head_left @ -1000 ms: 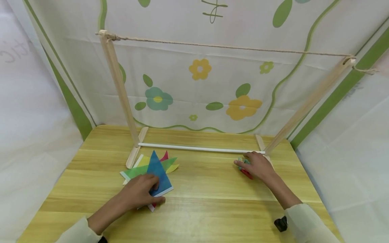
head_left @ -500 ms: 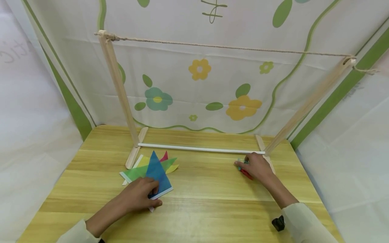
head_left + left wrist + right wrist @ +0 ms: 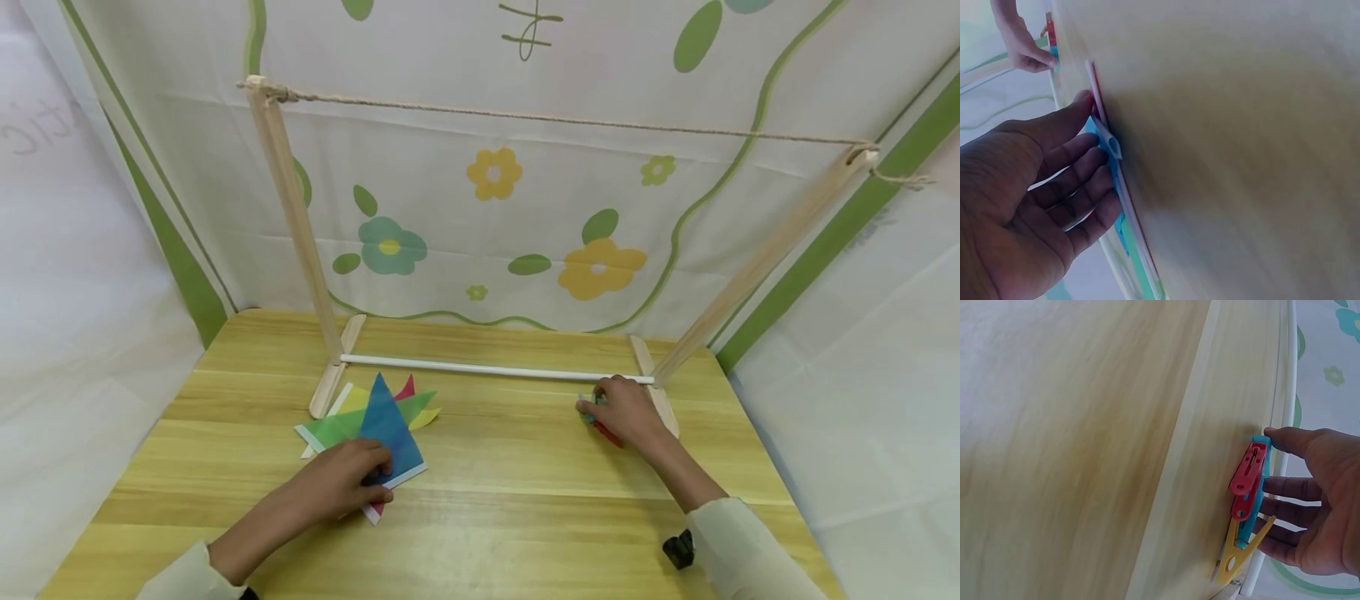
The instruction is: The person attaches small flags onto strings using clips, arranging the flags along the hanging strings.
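On the pale wooden desk [image 3: 510,467], both hands are down and busy. Over on the near left, the left hand [image 3: 341,483] rests on a fan of coloured paper triangle flags [image 3: 371,417], its fingers laid over the near corner of the blue triangular flag [image 3: 386,425] that tops the pile; from the left wrist view the fingers [image 3: 1079,181] are gently bent against the flags' edge with the thumb stretched along it, touching the paper, though whether it has a real pinch cannot be told. Green, yellow and red flags peek out beneath the blue one, and a white-bordered corner sticks out under the palm. Across on the far right, the right hand [image 3: 626,412] sits over a small cluster of plastic clothes pegs [image 3: 1247,506], red, teal and yellow, lying on the desk just in front of the white rod [image 3: 495,368]. The right wrist view shows its fingers [image 3: 1288,487] loosely spread, the thumb tip touching the top of the teal peg and the other fingertips against the pegs' side, none of them closed round a peg. That white rod joins the two feet of a light wooden frame [image 3: 288,208], whose two posts rise at the desk's back with a rough twine string [image 3: 562,119] stretched between their tops. Behind it all hangs a white flower-printed cloth backdrop [image 3: 487,192].
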Available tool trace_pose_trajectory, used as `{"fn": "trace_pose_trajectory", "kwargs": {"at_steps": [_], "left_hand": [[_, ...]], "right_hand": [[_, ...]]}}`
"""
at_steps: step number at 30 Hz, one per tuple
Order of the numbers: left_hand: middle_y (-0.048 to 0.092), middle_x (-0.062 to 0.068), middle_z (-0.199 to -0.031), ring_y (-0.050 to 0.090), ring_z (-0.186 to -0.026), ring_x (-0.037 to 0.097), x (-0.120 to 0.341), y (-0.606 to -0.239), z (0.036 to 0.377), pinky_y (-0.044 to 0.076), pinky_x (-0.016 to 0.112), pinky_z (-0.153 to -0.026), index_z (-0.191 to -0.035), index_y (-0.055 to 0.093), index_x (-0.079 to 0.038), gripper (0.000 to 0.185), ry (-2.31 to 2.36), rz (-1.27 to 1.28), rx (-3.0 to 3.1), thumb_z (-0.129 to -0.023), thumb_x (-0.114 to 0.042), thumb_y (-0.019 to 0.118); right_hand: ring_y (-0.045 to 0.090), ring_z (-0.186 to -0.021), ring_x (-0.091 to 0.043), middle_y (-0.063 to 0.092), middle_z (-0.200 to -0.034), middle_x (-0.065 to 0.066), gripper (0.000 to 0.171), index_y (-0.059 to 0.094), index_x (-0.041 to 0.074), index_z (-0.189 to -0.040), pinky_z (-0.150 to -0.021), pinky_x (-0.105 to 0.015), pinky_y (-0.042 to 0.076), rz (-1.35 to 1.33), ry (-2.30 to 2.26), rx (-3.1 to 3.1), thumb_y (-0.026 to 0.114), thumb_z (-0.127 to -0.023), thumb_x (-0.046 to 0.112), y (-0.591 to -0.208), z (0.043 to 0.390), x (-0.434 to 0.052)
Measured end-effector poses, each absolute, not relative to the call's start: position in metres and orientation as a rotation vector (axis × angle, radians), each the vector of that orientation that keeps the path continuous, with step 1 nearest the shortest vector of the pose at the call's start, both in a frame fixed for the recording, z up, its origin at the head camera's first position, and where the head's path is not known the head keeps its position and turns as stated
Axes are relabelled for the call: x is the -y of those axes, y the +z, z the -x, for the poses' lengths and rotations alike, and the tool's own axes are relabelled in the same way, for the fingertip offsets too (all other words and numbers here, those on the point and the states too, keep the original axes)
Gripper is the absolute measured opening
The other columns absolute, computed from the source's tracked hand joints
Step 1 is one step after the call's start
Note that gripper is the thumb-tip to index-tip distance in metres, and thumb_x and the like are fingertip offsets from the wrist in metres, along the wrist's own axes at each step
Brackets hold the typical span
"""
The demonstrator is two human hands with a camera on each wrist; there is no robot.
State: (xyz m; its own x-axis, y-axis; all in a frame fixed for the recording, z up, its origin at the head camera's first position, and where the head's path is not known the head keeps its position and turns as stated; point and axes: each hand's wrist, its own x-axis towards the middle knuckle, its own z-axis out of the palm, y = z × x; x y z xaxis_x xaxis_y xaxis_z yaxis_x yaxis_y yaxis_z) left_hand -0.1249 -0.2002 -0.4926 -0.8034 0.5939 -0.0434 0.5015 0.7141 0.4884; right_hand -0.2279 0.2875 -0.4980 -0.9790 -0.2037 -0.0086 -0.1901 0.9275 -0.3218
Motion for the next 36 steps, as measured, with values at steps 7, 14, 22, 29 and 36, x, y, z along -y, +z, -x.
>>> {"fn": "trace_pose_trajectory", "kwargs": {"at_steps": [7, 14, 22, 29, 36], "left_hand": [[0.07, -0.01, -0.1, 0.055, -0.085, 0.002, 0.205, -0.487, 0.128, 0.054, 0.024, -0.075, -0.108, 0.081, -0.017, 0.026, 0.685, -0.875, -2.652, -0.091, -0.027, 0.098], [0.076, -0.005, -0.105, 0.062, -0.09, 0.004, 0.208, -0.478, 0.131, 0.059, 0.025, -0.079, -0.114, 0.085, -0.012, 0.028, 0.68, -0.882, -2.597, -0.09, -0.018, 0.098], [0.071, -0.008, -0.092, 0.054, -0.082, 0.003, 0.209, -0.477, 0.133, 0.053, 0.023, -0.071, -0.1, 0.081, -0.013, 0.02, 0.704, -0.853, -2.621, -0.086, -0.014, 0.096], [0.061, -0.009, -0.083, 0.048, -0.076, 0.003, 0.211, -0.479, 0.133, 0.044, 0.022, -0.065, -0.094, 0.076, -0.014, 0.018, 0.747, -0.865, -2.607, -0.084, -0.007, 0.089], [0.062, -0.008, -0.084, 0.049, -0.077, 0.004, 0.212, -0.48, 0.132, 0.046, 0.022, -0.065, -0.092, 0.075, -0.014, 0.017, 0.763, -0.835, -2.601, -0.085, -0.005, 0.088]], "right_hand": [[0.076, -0.102, -0.039, 0.078, -0.116, -0.023, 0.049, 0.083, -0.002, -0.117, -0.086, -0.059, 0.066, 0.306, -0.472, -3.056, 0.082, -0.104, 0.046, -0.5, 0.229, -0.284], [0.073, -0.101, -0.037, 0.077, -0.116, -0.023, 0.053, 0.083, 0.0, -0.114, -0.086, -0.057, 0.065, 0.302, -0.481, -3.049, 0.083, -0.103, 0.051, -0.5, 0.231, -0.28], [0.071, -0.113, -0.047, 0.076, -0.118, -0.025, 0.048, 0.081, -0.004, -0.121, -0.098, -0.065, 0.061, 0.303, -0.5, -3.043, 0.082, -0.105, 0.042, -0.502, 0.233, -0.275], [0.071, -0.113, -0.048, 0.077, -0.118, -0.026, 0.043, 0.081, -0.004, -0.121, -0.097, -0.066, 0.061, 0.317, -0.532, -3.063, 0.076, -0.109, 0.037, -0.503, 0.233, -0.272], [0.076, -0.113, -0.049, 0.078, -0.123, -0.029, 0.047, 0.075, -0.009, -0.131, -0.095, -0.063, 0.065, 0.317, -0.637, -3.004, 0.074, -0.111, 0.033, -0.497, 0.233, -0.274]]}}
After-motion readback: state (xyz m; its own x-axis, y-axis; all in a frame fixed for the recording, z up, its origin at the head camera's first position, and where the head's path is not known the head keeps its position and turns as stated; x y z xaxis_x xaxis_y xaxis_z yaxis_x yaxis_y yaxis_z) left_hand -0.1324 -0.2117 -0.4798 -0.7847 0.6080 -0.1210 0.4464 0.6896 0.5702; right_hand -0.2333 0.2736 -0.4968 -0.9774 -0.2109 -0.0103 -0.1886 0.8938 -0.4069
